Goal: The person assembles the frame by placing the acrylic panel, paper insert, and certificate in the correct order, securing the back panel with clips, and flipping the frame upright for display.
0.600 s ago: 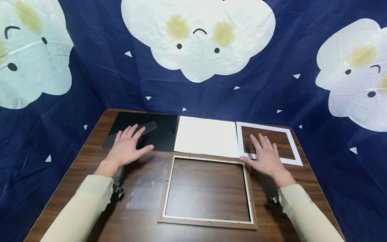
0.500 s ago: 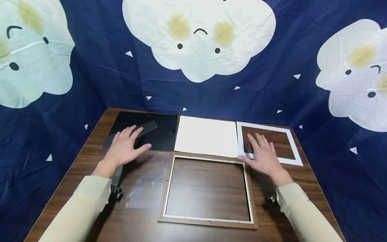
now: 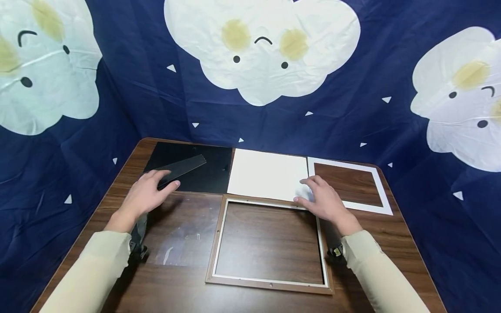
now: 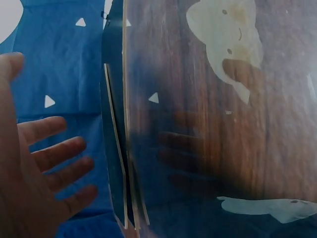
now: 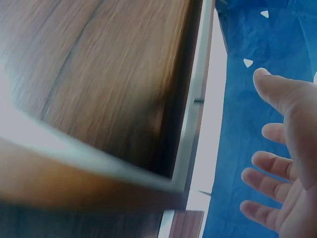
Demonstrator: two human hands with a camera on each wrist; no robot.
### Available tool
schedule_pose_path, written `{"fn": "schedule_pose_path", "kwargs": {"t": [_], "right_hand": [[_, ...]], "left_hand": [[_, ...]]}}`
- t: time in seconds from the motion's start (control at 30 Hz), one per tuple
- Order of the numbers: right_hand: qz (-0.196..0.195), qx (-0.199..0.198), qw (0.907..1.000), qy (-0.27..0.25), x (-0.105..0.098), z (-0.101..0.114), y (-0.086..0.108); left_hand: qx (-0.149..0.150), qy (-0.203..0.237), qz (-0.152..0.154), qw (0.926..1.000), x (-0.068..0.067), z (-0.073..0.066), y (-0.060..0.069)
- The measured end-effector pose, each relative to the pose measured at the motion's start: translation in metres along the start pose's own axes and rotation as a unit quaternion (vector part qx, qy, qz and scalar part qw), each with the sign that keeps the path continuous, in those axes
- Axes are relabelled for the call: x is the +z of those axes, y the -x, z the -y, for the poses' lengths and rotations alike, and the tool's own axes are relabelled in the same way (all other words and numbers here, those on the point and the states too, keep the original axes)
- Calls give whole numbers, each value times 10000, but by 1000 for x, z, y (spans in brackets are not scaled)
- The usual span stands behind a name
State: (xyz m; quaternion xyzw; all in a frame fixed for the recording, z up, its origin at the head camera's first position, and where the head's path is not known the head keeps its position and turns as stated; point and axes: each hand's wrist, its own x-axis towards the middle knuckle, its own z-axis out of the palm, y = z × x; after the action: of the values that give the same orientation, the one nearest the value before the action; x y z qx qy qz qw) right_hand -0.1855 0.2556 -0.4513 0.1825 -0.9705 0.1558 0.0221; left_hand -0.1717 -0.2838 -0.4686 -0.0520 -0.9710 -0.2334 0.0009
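A navy cloth backdrop (image 3: 137, 87), printed with white clouds (image 3: 262, 82), is being displayed all across the rear. A brown wood-grain tabletop (image 3: 176, 287) is being bordered by it. Towards six o'clock on this surface, a picture frame (image 3: 242, 281) is being shown lying flat, and bare wood grain is being revealed through its opening. At nine o'clock from the frame, a clear sheet (image 3: 188, 230) is being crossed by reflections. At twelve o'clock, just beyond the frame, a plain white sheet (image 3: 268, 174) is being flanked by a black backing board (image 3: 207, 176) at ten o'clock and a white mat (image 3: 365, 208) with a cut-out window at two.

The left hand (image 3: 141, 195) is being held in the air over the board's near left corner, thumb and fingers being parted wide. The right hand (image 3: 325, 202) is being held likewise wide above the frame's one o'clock corner. In both wrist views, a gap is being shown between hand and pieces. On the board, a narrow dark strip (image 3: 185, 166) is being angled towards two o'clock, its lower end being hidden by the left hand.
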Motion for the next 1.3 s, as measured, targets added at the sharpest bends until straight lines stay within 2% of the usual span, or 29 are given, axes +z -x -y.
{"fn": "schedule_pose_path", "kwargs": {"t": [0.2, 0.5, 0.67, 0.8, 1.03, 1.17, 1.3], "right_hand": [[30, -181, 9995, -243, 6, 19, -10], [165, -468, 9968, -629, 18, 46, -24], [191, -641, 9948, -767, 22, 63, -32], [273, -745, 9939, -771, 24, 75, -39], [454, -861, 9940, -490, 30, 94, -51], [556, -966, 9925, -513, 34, 107, -58], [597, -1210, 9892, -565, 39, 121, -65]], "left_hand": [[-57, 133, 128, 9998, -5, 8, 8], [-126, 302, 14, 9995, -10, 19, 18], [-259, 173, -117, 9994, -12, 25, 23], [-279, 86, -200, 9994, -16, 29, 24], [-299, 97, -207, 9993, -21, 33, 25], [-482, -31, -191, 9987, -23, 36, 28], [-798, -127, -43, 9967, -24, 40, 32]]}}
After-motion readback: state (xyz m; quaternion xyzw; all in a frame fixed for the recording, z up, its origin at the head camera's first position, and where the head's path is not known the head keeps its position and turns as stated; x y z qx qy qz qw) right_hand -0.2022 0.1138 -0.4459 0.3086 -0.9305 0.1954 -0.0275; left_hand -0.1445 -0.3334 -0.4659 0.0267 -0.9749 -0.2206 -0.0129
